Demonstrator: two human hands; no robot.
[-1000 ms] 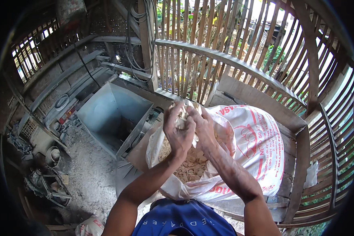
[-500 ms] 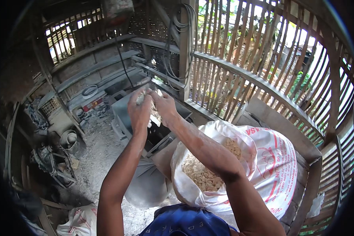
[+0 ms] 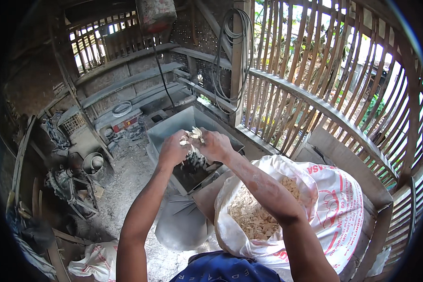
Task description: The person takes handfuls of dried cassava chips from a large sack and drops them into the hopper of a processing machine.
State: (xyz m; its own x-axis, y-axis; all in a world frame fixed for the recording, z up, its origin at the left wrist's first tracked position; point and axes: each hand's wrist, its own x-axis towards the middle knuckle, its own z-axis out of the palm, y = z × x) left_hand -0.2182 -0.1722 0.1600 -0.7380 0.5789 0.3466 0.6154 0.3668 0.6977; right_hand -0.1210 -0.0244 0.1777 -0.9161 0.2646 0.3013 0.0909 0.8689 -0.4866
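Pale, flat dried chips (image 3: 192, 135) are bunched between my two hands, and some drop from below them. My left hand (image 3: 173, 149) curls round the bunch from one side. Against the other side, my right hand (image 3: 215, 144) is closed with its fingers bent inward. Both are over the dark opening of a grey metal hopper (image 3: 170, 126); fingertips are partly hidden by the chips. Close to my right forearm stands a large white woven sack (image 3: 336, 202) with red print, its mouth rolled wide. Inside lie more broken chips (image 3: 251, 216).
A rounded grey cover (image 3: 181, 228) sits below the hopper. Buckets (image 3: 95, 164) and a metal frame (image 3: 70, 190) stand at left on the dusty floor. A slatted wall (image 3: 324, 84) bounds the right; a block (image 3: 156, 16) hangs overhead. Another sack (image 3: 96, 263) lies lower left.
My hands have come apart slightly and sit lower over the hopper. Chips now fall between them into the opening. The whole view has shifted, showing the scene further right and lower.
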